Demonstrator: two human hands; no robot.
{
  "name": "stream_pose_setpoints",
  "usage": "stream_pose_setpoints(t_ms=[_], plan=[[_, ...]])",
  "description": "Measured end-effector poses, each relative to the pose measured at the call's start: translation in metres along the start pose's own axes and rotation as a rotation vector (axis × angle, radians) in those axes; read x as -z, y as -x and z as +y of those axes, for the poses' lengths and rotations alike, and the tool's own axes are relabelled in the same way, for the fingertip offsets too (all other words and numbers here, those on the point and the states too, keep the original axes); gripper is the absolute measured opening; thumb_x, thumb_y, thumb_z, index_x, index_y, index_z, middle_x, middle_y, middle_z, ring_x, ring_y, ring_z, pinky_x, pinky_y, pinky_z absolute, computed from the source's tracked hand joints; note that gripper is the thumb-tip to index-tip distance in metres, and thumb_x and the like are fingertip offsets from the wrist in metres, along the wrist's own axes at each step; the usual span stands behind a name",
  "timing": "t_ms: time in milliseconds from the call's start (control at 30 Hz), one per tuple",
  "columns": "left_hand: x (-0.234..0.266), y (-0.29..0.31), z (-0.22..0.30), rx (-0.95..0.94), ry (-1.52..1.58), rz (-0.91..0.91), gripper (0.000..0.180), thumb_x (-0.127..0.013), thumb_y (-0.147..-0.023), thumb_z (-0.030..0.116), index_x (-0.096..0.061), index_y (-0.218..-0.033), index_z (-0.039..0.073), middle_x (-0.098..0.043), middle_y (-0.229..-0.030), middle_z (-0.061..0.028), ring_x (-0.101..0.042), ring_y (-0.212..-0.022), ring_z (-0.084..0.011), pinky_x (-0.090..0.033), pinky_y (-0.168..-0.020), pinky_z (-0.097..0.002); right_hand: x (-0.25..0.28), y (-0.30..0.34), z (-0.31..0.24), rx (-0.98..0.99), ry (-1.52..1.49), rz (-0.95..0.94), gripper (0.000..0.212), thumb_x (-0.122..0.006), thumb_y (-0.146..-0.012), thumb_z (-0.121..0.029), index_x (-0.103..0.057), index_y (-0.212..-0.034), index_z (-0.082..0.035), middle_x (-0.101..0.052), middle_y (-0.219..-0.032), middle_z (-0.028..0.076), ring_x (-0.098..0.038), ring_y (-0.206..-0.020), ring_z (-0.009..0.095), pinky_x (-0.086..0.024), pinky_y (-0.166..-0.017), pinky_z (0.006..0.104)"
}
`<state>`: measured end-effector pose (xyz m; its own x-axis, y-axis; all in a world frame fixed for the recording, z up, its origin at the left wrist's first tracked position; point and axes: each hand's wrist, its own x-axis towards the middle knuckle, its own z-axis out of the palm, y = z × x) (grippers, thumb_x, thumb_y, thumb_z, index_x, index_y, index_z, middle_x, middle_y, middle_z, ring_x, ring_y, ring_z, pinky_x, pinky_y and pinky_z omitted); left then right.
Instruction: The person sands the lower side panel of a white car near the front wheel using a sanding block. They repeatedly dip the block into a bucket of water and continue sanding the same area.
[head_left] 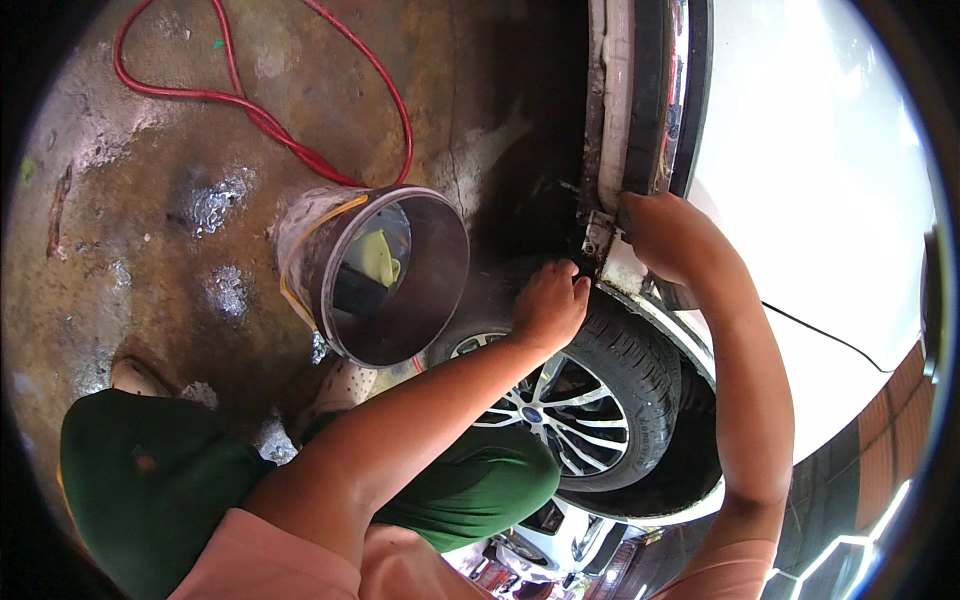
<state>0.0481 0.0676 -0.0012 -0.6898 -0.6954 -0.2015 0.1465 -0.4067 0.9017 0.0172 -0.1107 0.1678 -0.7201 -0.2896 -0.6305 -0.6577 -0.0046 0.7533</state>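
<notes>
My right hand (664, 236) is at the lower end of the white car's (800, 160) open door-frame edge (617, 100). Its fingers are bent round a small dark piece against that edge; what this is cannot be made out. Just above the tyre (640, 370), my left hand (549, 308) is held with its fingers curled in, close to the wheel-arch rim. Whether anything is inside those fingers is hidden. Below the hands is the wheel's silver spoked rim (590, 425).
A grimy bucket (455, 230) with a yellow handle stands left of the wheel, holding water, a yellow-green cloth (376, 258) and a dark block (358, 291). A red hose (270, 125) loops over the wet floor behind it. My green-trousered knees (480, 490) are beside the wheel.
</notes>
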Motion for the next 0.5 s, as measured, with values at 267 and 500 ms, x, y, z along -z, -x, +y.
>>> stream_pose_setpoints(t_ms=[267,500], plan=[[0.004,-0.001,-0.007,0.111,-0.011,-0.127,0.025,-0.059,-0.100,0.028,-0.066,-0.105,0.004,-0.070,-0.103,-0.0204,-0.069,-0.096,-0.0419,-0.056,-0.084,-0.0523,-0.003,-0.005,-0.005,0.004,-0.008,0.012,0.034,-0.052,-0.092,0.001,-0.065,-0.123,-0.001,-0.073,-0.106,0.027,-0.071,-0.102,0.043,-0.057,-0.086,0.0516],[0.003,-0.008,-0.015,0.096,-0.016,-0.131,0.026,-0.058,-0.101,0.028,-0.065,-0.104,0.004,-0.069,-0.102,-0.0209,-0.069,-0.097,-0.0425,-0.056,-0.085,-0.0532,-0.004,-0.003,0.008,0.026,-0.026,0.012,0.037,-0.052,-0.091,0.001,-0.065,-0.125,-0.003,-0.073,-0.105,0.027,-0.071,-0.102,0.042,-0.058,-0.085,0.0516]])
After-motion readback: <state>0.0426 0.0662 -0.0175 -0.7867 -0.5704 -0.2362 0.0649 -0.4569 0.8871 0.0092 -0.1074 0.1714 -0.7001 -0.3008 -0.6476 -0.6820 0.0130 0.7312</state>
